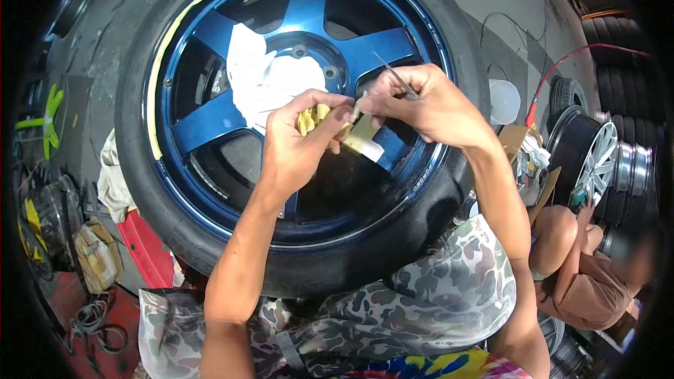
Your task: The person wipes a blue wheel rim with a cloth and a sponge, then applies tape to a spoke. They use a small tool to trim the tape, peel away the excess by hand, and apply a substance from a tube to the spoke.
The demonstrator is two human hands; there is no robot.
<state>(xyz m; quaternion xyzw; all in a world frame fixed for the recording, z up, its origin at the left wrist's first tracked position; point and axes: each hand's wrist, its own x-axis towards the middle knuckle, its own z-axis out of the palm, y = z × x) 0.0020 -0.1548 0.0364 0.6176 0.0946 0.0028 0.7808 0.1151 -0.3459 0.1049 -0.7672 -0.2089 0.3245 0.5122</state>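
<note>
**Yellow strip sits between your 2 hands, pale end toward your body and right**

Your left hand (293,137) is part-closed, thumb and fingers gripping a crumpled yellow bundle (307,121). Yellow strip (364,142) is just off its fingertips, long axis slanting down-right over the blue wheel (305,3). Your right hand (430,102) is mostly closed round a dark slim tool (395,73), tip up-left; its fingertips are just above the strip. Left looks nearer to the strip's near-left edge, but the fingers overlap, so can't tell which of the 2 pinches it. White cloth (274,88) lies beyond your left.
</note>
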